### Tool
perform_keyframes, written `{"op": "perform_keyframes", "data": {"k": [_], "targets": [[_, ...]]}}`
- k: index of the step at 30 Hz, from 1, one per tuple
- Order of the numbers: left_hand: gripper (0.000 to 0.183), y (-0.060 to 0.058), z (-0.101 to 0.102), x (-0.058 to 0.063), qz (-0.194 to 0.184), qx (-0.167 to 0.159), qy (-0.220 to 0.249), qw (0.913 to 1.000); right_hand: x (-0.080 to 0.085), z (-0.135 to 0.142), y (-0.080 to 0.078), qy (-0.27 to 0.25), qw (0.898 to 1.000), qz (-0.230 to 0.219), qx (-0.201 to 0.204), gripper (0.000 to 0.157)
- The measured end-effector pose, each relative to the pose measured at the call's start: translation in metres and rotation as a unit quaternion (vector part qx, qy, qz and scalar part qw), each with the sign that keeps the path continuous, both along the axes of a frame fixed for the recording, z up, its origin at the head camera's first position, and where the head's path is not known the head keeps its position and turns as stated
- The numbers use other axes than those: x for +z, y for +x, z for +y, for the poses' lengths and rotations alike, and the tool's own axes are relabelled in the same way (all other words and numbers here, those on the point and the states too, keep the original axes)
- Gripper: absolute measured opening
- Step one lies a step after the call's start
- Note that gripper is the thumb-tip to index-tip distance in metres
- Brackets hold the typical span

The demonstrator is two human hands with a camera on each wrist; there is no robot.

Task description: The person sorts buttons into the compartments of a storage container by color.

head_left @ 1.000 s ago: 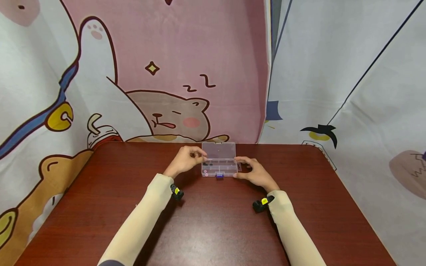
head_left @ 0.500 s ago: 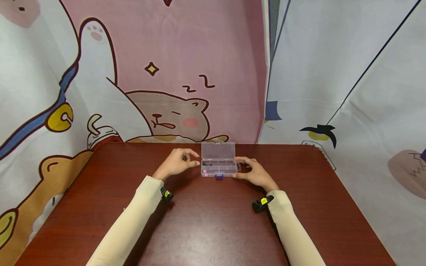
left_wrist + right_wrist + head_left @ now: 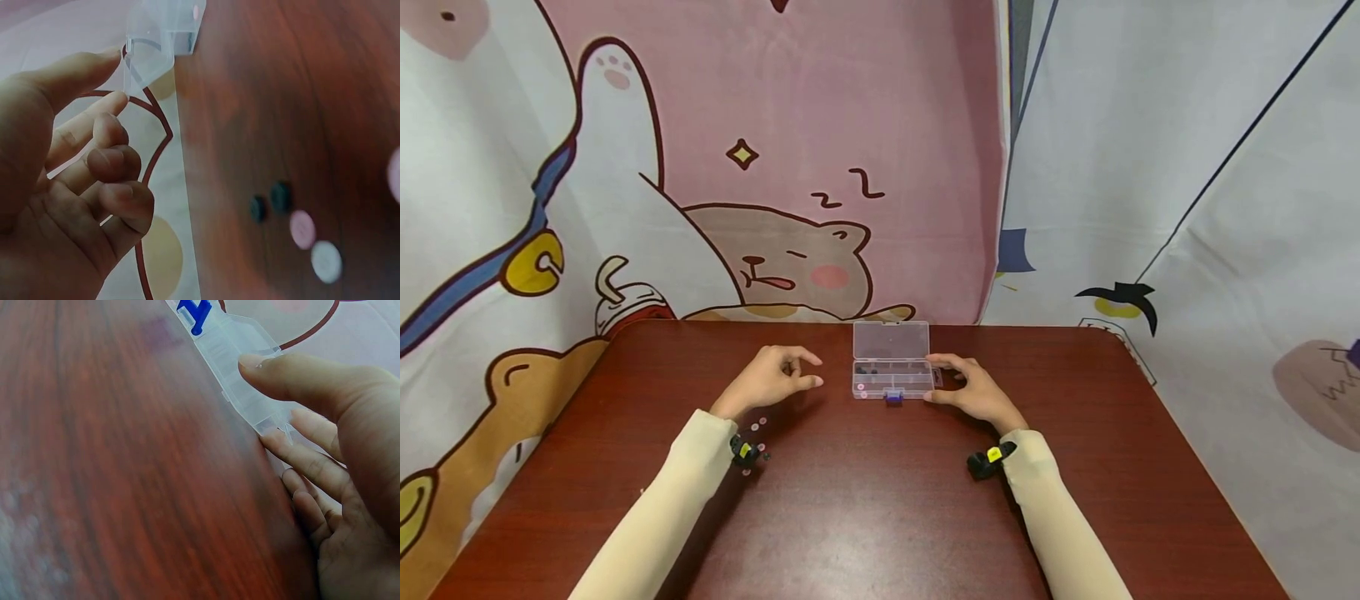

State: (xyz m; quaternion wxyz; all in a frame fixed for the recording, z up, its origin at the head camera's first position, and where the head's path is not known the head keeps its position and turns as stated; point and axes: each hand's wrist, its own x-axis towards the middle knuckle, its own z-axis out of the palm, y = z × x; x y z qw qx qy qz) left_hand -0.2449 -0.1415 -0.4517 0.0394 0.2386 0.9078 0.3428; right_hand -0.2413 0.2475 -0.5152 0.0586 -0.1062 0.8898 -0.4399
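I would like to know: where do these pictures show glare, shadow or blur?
Head view: pale glare on the tabletop at low centre, dark shadow beside the left sleeve; left wrist view: the small discs look blurred, the left hand clearer; right wrist view: whitish sheen at lower left, tabletop soft in parts.

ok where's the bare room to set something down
Bare table lies between the left sleeve and right sleeve, nearer than the compartment box; more lies between the right sleeve and the table's right edge. It's crowded at the box, held by the right hand, and around the left wrist camera, where button-like discs lie.
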Motion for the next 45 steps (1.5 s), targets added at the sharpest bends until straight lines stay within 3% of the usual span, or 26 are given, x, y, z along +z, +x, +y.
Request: {"op": "perform_keyframes", "data": {"k": [16,27,45], "targets": [[0.033,0.019,-0.033,-0.014,-0.051,0.011,-0.005,0.9986,-0.001,0.002,0.0,-0.003,1.0,0.004,0.003,0.066],[0.03,0.029,-0.058,-0.02,-0.066,0.014,0.012,0.9976,0.0,0.001,0.0,-0.006,1.0,0.008,0.005,0.066],[0.03,0.047,-0.1,-0.029,-0.124,0.066,0.014,0.99,0.003,0.0,0.0,-0.005,1.0,0.008,0.008,0.067]]}}
